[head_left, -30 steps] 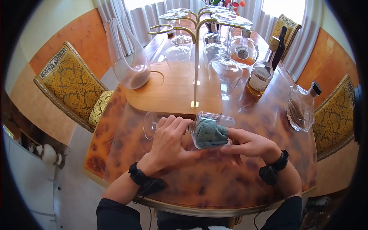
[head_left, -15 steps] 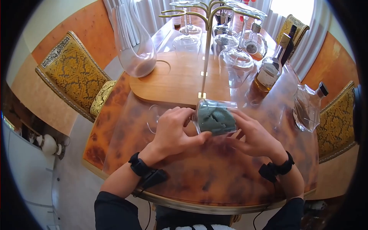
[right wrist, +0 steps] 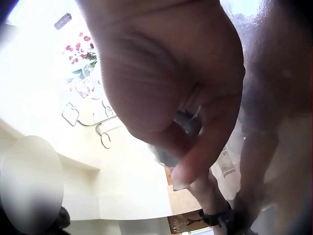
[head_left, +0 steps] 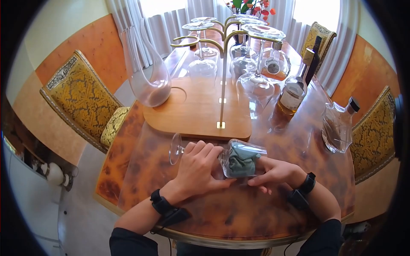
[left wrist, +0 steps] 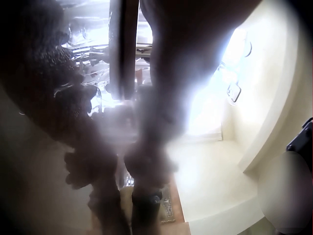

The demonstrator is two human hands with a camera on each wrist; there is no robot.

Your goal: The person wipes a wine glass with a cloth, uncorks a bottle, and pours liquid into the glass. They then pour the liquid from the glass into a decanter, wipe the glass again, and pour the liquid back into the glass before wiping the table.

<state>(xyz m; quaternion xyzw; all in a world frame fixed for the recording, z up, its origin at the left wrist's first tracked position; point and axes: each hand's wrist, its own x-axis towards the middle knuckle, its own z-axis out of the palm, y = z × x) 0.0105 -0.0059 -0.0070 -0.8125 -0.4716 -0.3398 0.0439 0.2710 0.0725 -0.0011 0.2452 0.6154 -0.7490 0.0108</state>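
A stemmed wine glass (head_left: 257, 150) lies on its side in the air over the table's near half, its mouth facing right and its foot to the left. My left hand (head_left: 196, 167) grips it around the stem and the base of the bowl, thumb along the underside. Inside the bowl is a bunched grey-green cloth (head_left: 242, 163). My right hand (head_left: 279, 171) holds the cloth at the mouth, fingers reaching in and thumb near the rim. In the right wrist view, the right hand's palm hides most of the glass. Dark blur fills much of the left wrist view.
Beyond the hands stands a wooden board (head_left: 196, 115) with a brass rack (head_left: 223, 77), where several glasses hang upside down. A curved decanter (head_left: 156, 91) is on the left. An amber bottle (head_left: 292, 94) and a faceted decanter (head_left: 337, 128) stand on the right.
The right hand's fingers moved back from the mouth, then in again, and the cloth shifted and turned within the bowl. The left hand keeps its grip on the glass.
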